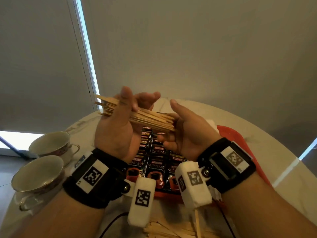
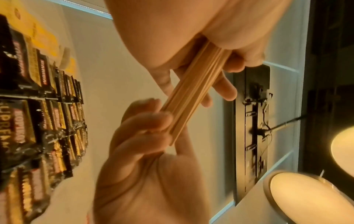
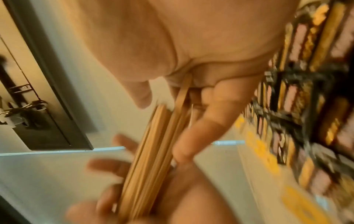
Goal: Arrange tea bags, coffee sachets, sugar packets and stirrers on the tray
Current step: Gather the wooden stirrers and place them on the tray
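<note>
Presently both hands are raised above the table [image 1: 257, 148], sharing one bundle of wooden stirrers [image 1: 151, 120]. The left hand [image 1: 115, 127] grips the bundle near its far end, thumb up and fingers curled round it; the stick ends fan out unevenly past that hand on the left. The right hand [image 1: 187, 133] cups the near end, palm against the stick tips, thumb raised clear. In the left wrist view its fingers [image 2: 153, 121] are curled against the side of the bundle.

The bundle lies roughly level, tilted slightly down toward the right, held in the air over the coffee sachets [image 1: 157, 162]. Those black sachets lie in overlapping rows on the red tray [image 1: 240, 134], directly below the hands.

More stirrers, loose [image 1: 171, 229], lie on the table at the near edge, below the wrists. Two cups [image 1: 37, 174] stand on the left of the table, one behind the other, well apart from the tray.

The right wrist view is blurred; the bundle [image 3: 153, 151] shows there between the two hands.
</note>
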The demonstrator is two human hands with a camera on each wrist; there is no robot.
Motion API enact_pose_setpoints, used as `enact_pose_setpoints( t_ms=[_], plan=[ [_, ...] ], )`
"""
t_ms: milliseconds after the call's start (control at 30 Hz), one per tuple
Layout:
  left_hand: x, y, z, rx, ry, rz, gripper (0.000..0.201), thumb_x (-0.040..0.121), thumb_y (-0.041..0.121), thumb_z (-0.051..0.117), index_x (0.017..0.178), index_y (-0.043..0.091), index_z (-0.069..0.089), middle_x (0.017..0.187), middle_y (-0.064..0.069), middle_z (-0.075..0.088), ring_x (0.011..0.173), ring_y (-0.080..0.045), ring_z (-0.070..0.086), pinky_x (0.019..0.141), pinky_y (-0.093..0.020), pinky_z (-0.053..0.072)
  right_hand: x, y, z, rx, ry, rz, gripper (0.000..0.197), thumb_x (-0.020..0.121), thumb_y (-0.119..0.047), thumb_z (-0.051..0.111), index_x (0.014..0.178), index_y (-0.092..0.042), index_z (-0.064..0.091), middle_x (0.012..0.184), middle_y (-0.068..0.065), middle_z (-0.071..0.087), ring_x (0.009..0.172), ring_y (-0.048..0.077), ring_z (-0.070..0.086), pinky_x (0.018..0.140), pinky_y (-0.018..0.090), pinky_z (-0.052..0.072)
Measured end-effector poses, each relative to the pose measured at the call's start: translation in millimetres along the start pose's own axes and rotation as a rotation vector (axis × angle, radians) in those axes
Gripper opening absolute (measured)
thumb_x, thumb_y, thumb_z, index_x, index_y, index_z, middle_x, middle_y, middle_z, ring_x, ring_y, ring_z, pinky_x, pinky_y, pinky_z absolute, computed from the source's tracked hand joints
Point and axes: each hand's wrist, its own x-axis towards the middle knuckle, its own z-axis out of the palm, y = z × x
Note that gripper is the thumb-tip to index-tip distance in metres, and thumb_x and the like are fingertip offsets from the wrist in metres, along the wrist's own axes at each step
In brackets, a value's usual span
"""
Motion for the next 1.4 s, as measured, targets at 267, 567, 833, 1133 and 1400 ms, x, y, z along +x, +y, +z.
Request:
enact_pose_setpoints(
  t_ms=[267, 567, 833, 1133, 1400],
  plan=[
    [-12, -1, 6, 0.296, -0.038, -0.031, 0.027, 0.085, 0.046, 0.074, 0.084, 0.019, 0.075, 0.121, -0.013, 0.074, 0.089, -0.048, 0.072, 0.079, -0.063, 0.059, 10, 13, 6, 0.079, 0.084, -0.091, 0.026, 0.095, -0.036, 0.066, 0.1, -0.01, 0.068, 0.077, 0.004, 0.063, 0.049, 0.008, 0.045, 0.038, 0.015, 0.035],
    [-11, 14, 11, 0.58, -0.088, 0.272, 0.05, 0.083, 0.015, 0.08, 0.125, 0.009, 0.054, 0.12, -0.006, 0.071, 0.107, -0.026, 0.074, 0.087, -0.042, 0.062, 15, 14, -1, 0.204, 0.097, 0.091, 0.033, 0.079, -0.028, 0.073, 0.103, -0.007, 0.063, 0.059, 0.002, 0.054, 0.036, 0.004, 0.039, 0.029, 0.013, 0.03],
    [-9, 23, 4, 0.934, -0.163, 0.538, 0.034, 0.094, 0.017, 0.076, 0.128, 0.012, 0.071, 0.13, 0.003, 0.069, 0.115, -0.016, 0.069, 0.093, -0.037, 0.059, 11, 10, 8, 0.186, 0.031, 0.141, 0.04, 0.083, -0.032, 0.072, 0.113, -0.007, 0.066, 0.063, 0.004, 0.058, 0.038, 0.005, 0.045, 0.032, 0.014, 0.038],
    [-9, 27, 5, 0.941, -0.216, 0.493, 0.019, 0.094, 0.021, 0.072, 0.11, 0.012, 0.079, 0.117, 0.006, 0.076, 0.112, -0.007, 0.071, 0.094, -0.03, 0.058, 9, 11, 8, 0.198, 0.032, 0.085, 0.05, 0.062, -0.035, 0.08, 0.102, -0.008, 0.067, 0.062, 0.005, 0.06, 0.039, 0.005, 0.046, 0.032, 0.015, 0.04],
    [-9, 12, 25, 0.185, -0.238, 0.079, 0.047, 0.069, 0.026, 0.095, 0.108, 0.018, 0.07, 0.083, -0.012, 0.071, 0.079, -0.039, 0.067, 0.07, -0.05, 0.059, 9, 7, 4, 0.25, -0.044, 0.103, 0.024, 0.091, -0.025, 0.066, 0.108, -0.008, 0.066, 0.06, 0.003, 0.052, 0.039, 0.005, 0.044, 0.03, 0.014, 0.038]
  ],
)
